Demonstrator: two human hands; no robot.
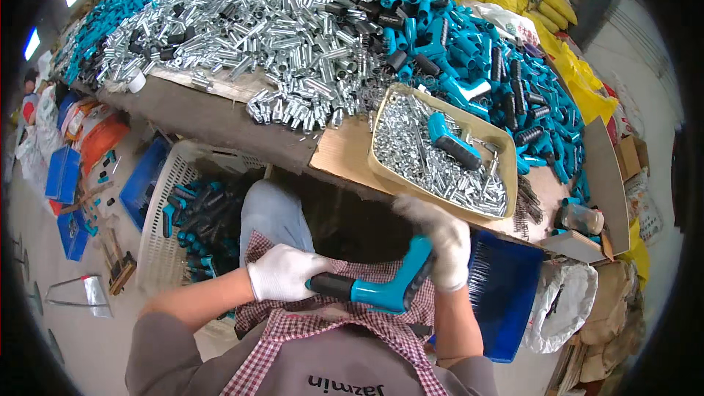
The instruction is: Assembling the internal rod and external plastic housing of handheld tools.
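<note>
"Taking twelve as straight ahead of the wearer and the held piece as the centre, what are the hands doing?"

"The gloved left hand (282, 276), at nine, is closed around the black end of a teal pistol-shaped body (381, 293), held over the lap. The right hand (442, 243), at two, is against its angled handle, but blur hides whether those fingers grip."

"How would you handle it well?"

"I'd keep the left hold firm and the barrel level, so the right hand can work on the handle without twisting it. Gloves may slip on smooth plastic, and loose bits could drop into the lap."

"And the containers?"

"At one, on the table, a cream tray (511, 183) holds small silver metal parts (402, 136), with another teal-and-black body (453, 142) lying on top. At three, beside the right forearm, stands a blue bin (513, 301); I can't tell its contents. At ten, a white slatted crate (155, 238) holds teal and black pieces (209, 213). Beyond the blue bin, also near three, is a white sack (563, 308)."
</note>
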